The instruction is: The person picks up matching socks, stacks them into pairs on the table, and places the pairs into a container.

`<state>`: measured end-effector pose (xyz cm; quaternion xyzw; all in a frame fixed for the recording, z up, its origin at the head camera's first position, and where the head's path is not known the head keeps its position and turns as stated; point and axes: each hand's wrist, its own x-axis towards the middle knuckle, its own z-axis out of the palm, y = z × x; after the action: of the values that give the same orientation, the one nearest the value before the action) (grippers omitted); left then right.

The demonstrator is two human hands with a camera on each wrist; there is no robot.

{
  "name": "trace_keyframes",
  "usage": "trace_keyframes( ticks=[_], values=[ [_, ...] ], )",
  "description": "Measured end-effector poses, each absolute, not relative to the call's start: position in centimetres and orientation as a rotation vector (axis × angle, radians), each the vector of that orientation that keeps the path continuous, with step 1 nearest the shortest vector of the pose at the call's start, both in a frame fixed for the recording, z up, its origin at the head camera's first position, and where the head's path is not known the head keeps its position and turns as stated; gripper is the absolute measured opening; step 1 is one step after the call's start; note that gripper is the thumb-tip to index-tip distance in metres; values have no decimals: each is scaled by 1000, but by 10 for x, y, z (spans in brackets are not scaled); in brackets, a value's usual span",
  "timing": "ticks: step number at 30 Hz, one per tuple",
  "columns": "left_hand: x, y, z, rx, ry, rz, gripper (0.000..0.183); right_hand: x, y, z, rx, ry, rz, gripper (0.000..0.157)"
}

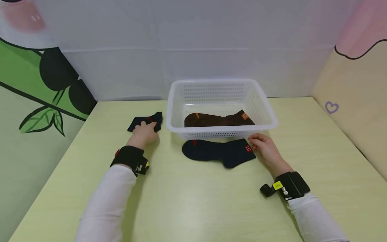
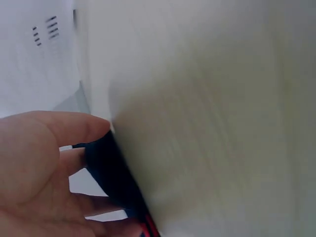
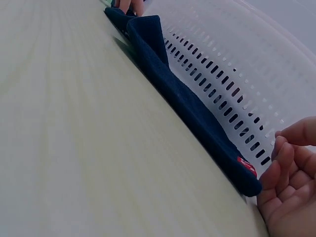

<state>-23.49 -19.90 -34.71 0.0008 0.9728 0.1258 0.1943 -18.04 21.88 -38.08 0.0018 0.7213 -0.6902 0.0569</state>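
Note:
On the left of the table, a navy sock (image 1: 157,117) lies bunched under my left hand (image 1: 143,132). In the left wrist view the thumb and fingers of this hand pinch the dark fabric (image 2: 109,165) with its red stripe. A second navy sock (image 1: 208,150) lies flat in front of the basket, with a red patch at its cuff and a red mark near the toe. Beside that cuff is my right hand (image 1: 266,150), fingers loosely curled and thumb close to the index fingertip. Nothing shows between them in the right wrist view.
A white perforated plastic basket (image 1: 222,134) stands at the back of the table (image 1: 187,201). Inside it lies a brown sock (image 1: 216,120) with orange marks. A pale cloth hangs behind, and painted walls flank the table.

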Motion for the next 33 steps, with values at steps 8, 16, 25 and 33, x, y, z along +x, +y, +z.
trace_keyframes(
  ticks=[8, 16, 25, 33],
  values=[
    [-218, -184, -339, 27, 2691, 247, 62, -180, 221, -376, 3, 2193, -2084, 25],
    [-192, -167, -332, 65, 2699, 194, 64, -180, 221, -377, 3, 2169, -2100, 26],
    [-170, -164, -328, 203, 2721, 161, 59, -180, 220, -380, -19, 2201, -2078, 22],
    [-148, -166, -332, 287, 2767, 122, 54, -178, 220, -378, -24, 2211, -2050, 17]
  ],
)
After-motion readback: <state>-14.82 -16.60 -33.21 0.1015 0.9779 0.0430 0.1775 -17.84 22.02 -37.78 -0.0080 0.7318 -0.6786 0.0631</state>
